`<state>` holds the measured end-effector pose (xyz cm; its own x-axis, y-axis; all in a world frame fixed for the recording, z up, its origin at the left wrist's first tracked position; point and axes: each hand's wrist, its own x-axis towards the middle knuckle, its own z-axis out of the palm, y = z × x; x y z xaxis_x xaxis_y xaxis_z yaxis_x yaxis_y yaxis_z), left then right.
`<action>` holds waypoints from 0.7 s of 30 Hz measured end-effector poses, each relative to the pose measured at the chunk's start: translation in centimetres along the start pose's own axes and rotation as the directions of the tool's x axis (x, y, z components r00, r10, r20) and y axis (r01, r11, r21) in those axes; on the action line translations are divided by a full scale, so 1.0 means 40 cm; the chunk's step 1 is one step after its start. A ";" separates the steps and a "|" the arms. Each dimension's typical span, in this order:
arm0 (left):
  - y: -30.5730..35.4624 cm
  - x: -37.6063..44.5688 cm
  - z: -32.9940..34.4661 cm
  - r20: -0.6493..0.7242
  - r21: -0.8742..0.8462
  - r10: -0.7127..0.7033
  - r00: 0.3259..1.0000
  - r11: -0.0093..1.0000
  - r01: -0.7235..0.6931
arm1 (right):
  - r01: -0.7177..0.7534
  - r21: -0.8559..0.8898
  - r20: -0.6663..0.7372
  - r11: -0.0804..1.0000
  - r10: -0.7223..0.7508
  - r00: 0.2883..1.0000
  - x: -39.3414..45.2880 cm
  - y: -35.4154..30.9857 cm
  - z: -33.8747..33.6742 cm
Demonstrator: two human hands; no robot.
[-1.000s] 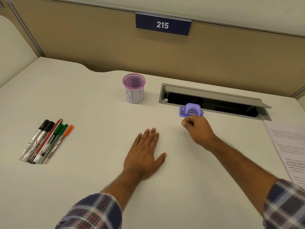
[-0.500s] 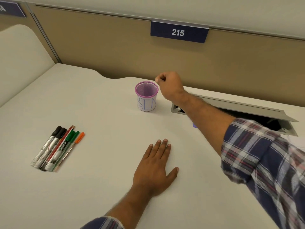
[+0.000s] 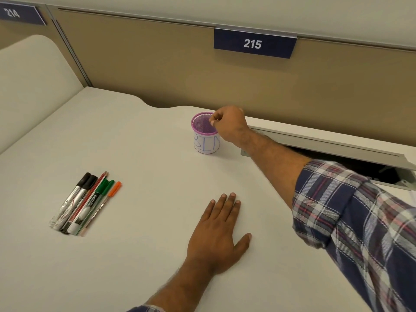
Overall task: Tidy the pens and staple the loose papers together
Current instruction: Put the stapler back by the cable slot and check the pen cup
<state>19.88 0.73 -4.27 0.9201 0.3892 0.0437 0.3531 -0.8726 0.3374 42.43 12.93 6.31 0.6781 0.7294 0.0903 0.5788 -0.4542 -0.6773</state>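
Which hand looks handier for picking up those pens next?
The left hand, I'd say. It lies flat and empty on the desk, on the pens' side. The right hand is busy pinching the rim of the purple mesh cup, farther away.

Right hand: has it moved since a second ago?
Yes. The right hand went from the desk's cable slot leftward to the purple cup's rim.

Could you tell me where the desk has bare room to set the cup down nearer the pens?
Bare desk lies between the pens, the cup and the flat left hand. It is crowded at the cup's rim, where the right hand pinches.
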 end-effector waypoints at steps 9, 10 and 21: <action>0.002 -0.002 -0.005 0.006 0.010 0.003 1.000 1.000 -0.003 | -0.010 0.196 -0.076 0.981 0.026 0.997 -0.026 0.026 -0.059; 0.001 -0.002 -0.004 0.010 0.013 0.002 1.000 1.000 -0.002 | -0.001 0.234 -0.092 0.972 0.023 0.996 -0.042 0.031 -0.081; -0.001 -0.002 0.000 -0.004 0.033 0.007 1.000 0.999 -0.007 | -0.187 0.305 -0.098 0.934 0.226 0.969 -0.370 0.183 -0.265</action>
<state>19.78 0.72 -4.30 0.9219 0.3842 0.0497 0.3522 -0.8846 0.3057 41.43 -6.59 7.74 0.8324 0.5542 0.0060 0.2754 -0.4043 -0.8722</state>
